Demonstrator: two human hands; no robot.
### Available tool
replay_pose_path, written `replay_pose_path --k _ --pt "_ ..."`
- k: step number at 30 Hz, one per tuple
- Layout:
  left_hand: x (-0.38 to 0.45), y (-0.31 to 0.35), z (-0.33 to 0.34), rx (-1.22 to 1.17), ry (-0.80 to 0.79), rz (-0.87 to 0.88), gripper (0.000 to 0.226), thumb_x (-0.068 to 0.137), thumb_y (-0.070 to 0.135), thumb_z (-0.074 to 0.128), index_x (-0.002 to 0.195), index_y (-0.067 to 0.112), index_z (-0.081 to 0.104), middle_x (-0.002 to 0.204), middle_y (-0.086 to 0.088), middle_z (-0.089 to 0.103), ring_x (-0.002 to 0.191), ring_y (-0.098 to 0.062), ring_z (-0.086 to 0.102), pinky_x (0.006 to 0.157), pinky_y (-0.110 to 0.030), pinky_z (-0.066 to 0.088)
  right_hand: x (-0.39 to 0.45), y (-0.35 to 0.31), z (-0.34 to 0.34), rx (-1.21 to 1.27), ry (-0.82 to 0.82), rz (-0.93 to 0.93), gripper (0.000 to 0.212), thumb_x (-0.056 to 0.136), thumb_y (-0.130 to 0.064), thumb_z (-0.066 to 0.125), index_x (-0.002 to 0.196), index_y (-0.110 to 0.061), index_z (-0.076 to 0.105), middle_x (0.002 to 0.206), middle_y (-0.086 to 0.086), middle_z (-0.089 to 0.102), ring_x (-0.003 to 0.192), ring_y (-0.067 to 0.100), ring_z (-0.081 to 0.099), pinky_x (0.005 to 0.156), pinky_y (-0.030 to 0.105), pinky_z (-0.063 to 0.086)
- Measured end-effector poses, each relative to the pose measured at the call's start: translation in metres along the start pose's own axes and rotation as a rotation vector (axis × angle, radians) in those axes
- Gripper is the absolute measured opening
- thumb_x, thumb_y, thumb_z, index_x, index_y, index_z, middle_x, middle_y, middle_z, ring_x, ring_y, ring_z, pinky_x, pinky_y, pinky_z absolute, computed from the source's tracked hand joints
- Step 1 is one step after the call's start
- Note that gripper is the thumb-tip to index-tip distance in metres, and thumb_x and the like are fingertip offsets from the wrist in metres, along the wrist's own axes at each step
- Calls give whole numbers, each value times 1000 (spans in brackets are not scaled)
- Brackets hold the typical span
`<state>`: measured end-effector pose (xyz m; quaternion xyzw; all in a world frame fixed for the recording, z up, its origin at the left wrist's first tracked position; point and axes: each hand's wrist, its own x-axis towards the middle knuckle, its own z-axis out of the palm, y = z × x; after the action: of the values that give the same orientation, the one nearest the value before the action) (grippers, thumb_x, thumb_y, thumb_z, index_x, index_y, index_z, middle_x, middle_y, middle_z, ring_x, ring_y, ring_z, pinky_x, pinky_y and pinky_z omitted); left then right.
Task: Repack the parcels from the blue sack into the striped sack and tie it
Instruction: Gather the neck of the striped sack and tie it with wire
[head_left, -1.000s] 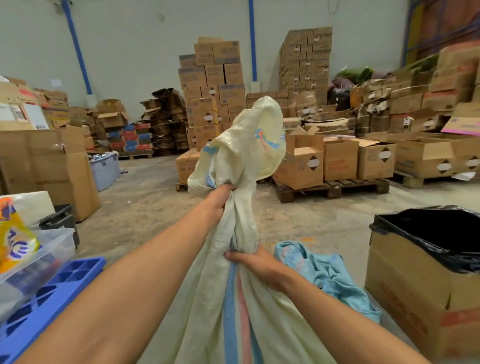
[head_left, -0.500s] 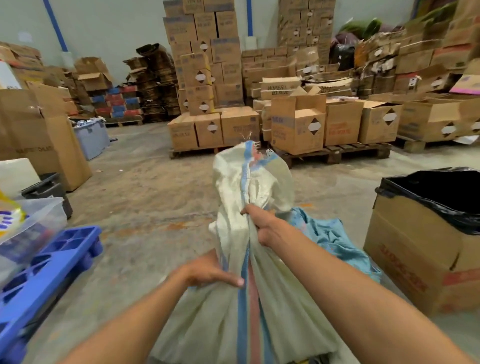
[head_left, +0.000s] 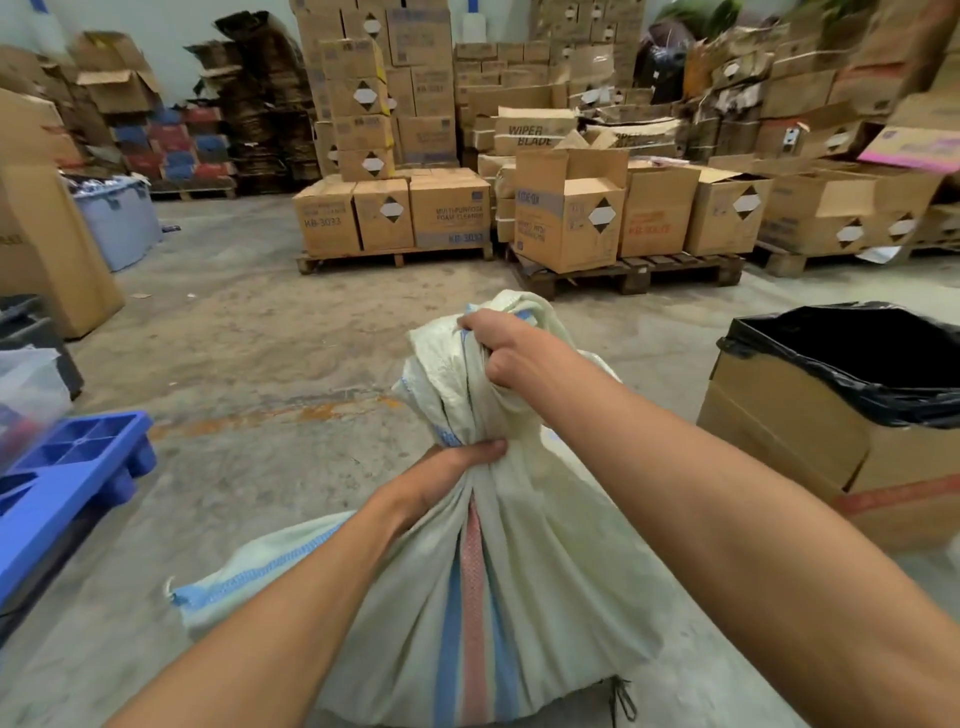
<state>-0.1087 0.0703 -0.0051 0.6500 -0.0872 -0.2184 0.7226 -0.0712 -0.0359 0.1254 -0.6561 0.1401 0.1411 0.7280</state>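
The striped sack (head_left: 483, 582) is sitting on the concrete floor (head_left: 249, 332) before the person. The left hand (head_left: 457, 467) is clamping the gathered neck; the right hand (head_left: 506, 353) is gripping the loose top above it. Risk: the slick weave is likely to slip, letting the neck spring open before knotting.
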Motion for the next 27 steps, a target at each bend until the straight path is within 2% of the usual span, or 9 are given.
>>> replay_pose_path --k 3,6,10,13,15,17,20,23,27 --pt "-3 -22 9 5 56 -89 55 74 32 74 125 14 63 112 -8 73 104 -28 70 100 -47 50 12 25 -7 -101 -5 29 41 104 -30 46 122 4 58 121 15 66 111 28 62 98 32 47" --pt "-11 -52 15 -32 71 -226 51 80 28 75 125 7 63 112 -15 72 102 -34 69 97 -47 52 22 56 -16 -178 -50 94 54 99 -50 48 124 -2 57 136 16 58 115 30 60 95 35 46" --pt "-20 -79 19 -148 121 -258 28 95 18 59 119 5 66 114 -18 70 90 -29 70 75 -32 60 43 88 -35 -349 -119 113 131 46 -91 62 149 -14 38 152 10 43 135 30 45 112 46 36" --pt "-23 -101 17 -167 150 -195 41 87 34 68 123 14 66 115 -8 72 105 -25 69 95 -39 53 27 106 -50 -576 -107 28 113 68 -89 50 152 -16 30 149 6 42 125 29 50 91 40 43" --pt "-28 -110 18 -109 151 -149 45 83 46 72 121 23 65 113 4 73 106 -14 69 90 -30 54 18 127 -68 -710 -141 -54 89 79 -81 49 141 -17 43 124 3 55 96 21 57 81 36 48" --pt "-28 -120 20 -80 185 -118 43 80 31 78 120 20 64 110 7 74 102 -11 70 80 -22 56 8 151 -87 -754 -221 -151 56 90 -64 54 124 -19 53 101 -5 55 83 14 57 76 31 48" --pt "-16 -143 22 40 318 -177 53 77 19 80 126 11 62 123 -5 68 110 -22 65 98 -36 51 -4 185 -118 -775 -283 -190 47 94 -42 62 133 -18 51 111 -9 58 98 9 59 82 25 50" --pt "-13 -164 32 150 396 -234 53 83 13 74 132 6 56 131 -7 60 118 -26 59 101 -34 45 -11 216 -151 -927 -234 -179 58 94 -42 63 142 -15 46 130 5 59 111 15 58 95 30 49" --pt "-7 -182 47 281 411 -196 59 90 9 67 144 4 44 144 -9 50 132 -26 48 109 -35 38 -22 258 -186 -977 -267 -163 50 98 -37 57 143 -18 47 138 5 55 121 19 56 98 27 45"
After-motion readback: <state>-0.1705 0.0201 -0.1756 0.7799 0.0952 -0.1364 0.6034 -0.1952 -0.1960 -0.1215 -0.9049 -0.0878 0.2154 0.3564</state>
